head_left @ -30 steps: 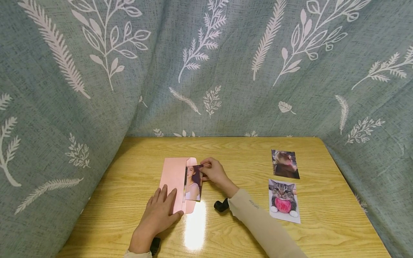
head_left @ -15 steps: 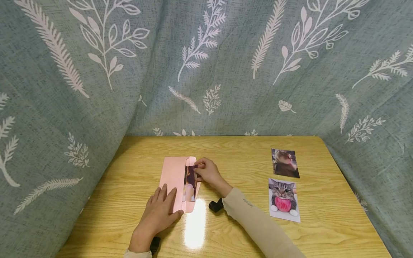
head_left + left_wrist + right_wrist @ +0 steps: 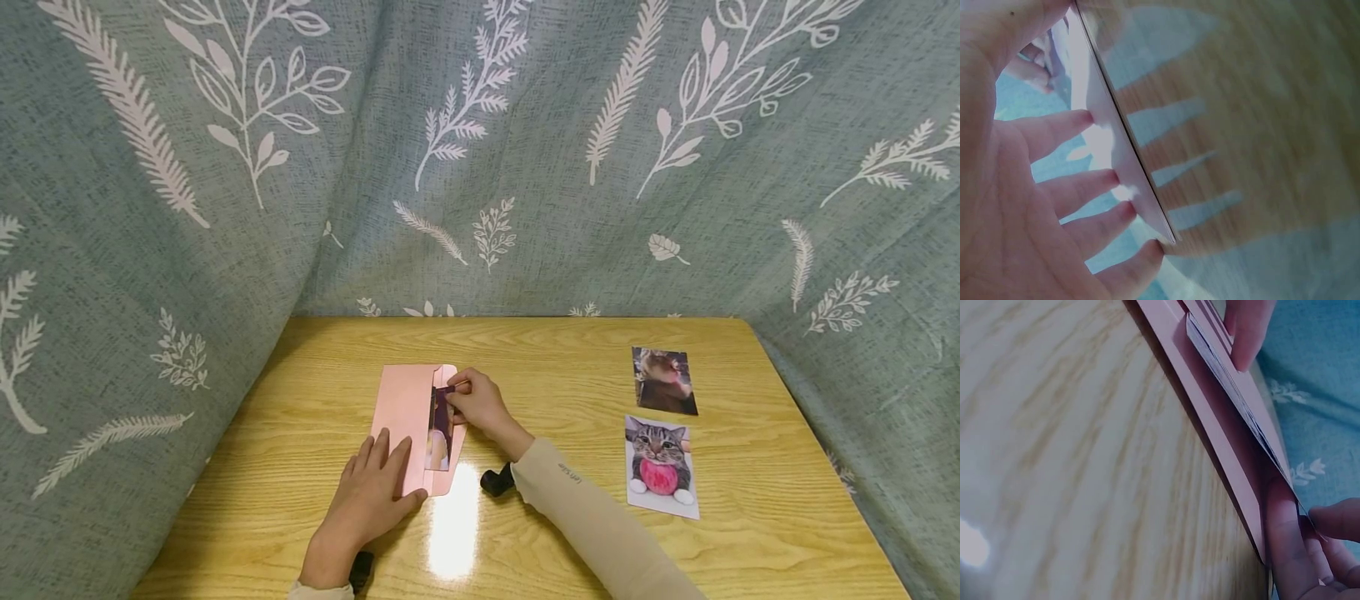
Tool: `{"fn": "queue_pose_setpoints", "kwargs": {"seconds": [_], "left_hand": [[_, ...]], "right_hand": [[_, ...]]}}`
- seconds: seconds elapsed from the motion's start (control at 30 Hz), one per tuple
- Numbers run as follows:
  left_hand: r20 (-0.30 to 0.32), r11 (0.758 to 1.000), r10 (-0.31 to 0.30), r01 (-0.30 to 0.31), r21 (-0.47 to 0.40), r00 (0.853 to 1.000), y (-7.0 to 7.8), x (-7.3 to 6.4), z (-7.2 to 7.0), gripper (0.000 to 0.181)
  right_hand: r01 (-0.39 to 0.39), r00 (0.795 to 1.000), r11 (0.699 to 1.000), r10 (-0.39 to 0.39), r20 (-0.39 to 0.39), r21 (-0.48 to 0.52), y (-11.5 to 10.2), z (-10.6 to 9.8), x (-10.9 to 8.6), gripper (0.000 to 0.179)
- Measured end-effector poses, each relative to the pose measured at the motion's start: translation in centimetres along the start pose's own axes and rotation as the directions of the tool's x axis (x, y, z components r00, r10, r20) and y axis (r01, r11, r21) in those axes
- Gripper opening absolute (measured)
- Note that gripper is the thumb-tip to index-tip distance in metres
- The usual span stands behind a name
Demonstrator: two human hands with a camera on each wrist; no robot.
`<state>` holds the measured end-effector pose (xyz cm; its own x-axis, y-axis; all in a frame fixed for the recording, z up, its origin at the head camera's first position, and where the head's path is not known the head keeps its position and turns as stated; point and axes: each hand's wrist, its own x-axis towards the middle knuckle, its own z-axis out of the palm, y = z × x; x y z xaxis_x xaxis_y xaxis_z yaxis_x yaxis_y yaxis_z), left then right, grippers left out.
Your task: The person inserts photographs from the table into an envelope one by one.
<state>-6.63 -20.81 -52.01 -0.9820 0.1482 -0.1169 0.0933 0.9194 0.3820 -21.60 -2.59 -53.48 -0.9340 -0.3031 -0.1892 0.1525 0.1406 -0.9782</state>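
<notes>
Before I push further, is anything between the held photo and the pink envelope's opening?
Nothing visible does: the photo meets the opening of the pink envelope, and the left hand lies beside that opening, not across it.

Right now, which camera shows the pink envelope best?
The head view: it shows most of the envelope from above, though the left hand covers part. The left wrist view shows it nearly edge-on; the right wrist view shows only its flap side, close up.

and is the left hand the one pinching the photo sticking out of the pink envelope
No, the right hand pinches the photo, while the left hand rests on the pink envelope.
</notes>
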Motion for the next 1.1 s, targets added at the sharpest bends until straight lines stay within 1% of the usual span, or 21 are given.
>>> {"fn": "queue_pose_setpoints", "kwargs": {"seconds": [0.2, 0.33, 0.47, 0.7, 0.9, 1.1], "left_hand": [[-0.004, 1.0, 0.005, -0.005, -0.004, 1.0, 0.0, 0.1, 0.1, 0.08], [-0.015, 1.0, 0.007, -0.007, -0.001, 1.0, 0.0, 0.1, 0.2, 0.08], [-0.022, 1.0, 0.007, -0.007, -0.002, 1.0, 0.0, 0.1, 0.1, 0.08], [-0.01, 1.0, 0.003, -0.003, -0.006, 1.0, 0.2, 0.0, 0.1, 0.081], [-0.008, 1.0, 0.003, -0.003, -0.002, 1.0, 0.1, 0.0, 0.0, 0.08], [0.001, 1.0, 0.002, -0.002, 0.003, 1.0, 0.1, 0.1, 0.0, 0.081]], "right_hand": [[0.031, 0.999, 0.997, -0.032, -0.017, -0.064, 0.3, -0.4, -0.2, 0.019], [0.038, 0.999, 0.997, -0.039, -0.01, -0.07, 0.4, -1.0, -0.9, 0.02], [0.024, 1.0, 0.999, -0.024, 0.018, -0.045, 0.5, -1.5, -1.7, 0.022], [-0.021, 0.996, 1.0, 0.02, 0.088, 0.019, 1.0, -1.6, -3.8, 0.026], [0.006, 0.992, 0.999, -0.01, 0.122, 0.032, 1.1, -1.1, -5.4, 0.028], [0.018, 0.993, 0.998, -0.024, 0.115, 0.052, 1.4, -0.8, -5.8, 0.027]]}}
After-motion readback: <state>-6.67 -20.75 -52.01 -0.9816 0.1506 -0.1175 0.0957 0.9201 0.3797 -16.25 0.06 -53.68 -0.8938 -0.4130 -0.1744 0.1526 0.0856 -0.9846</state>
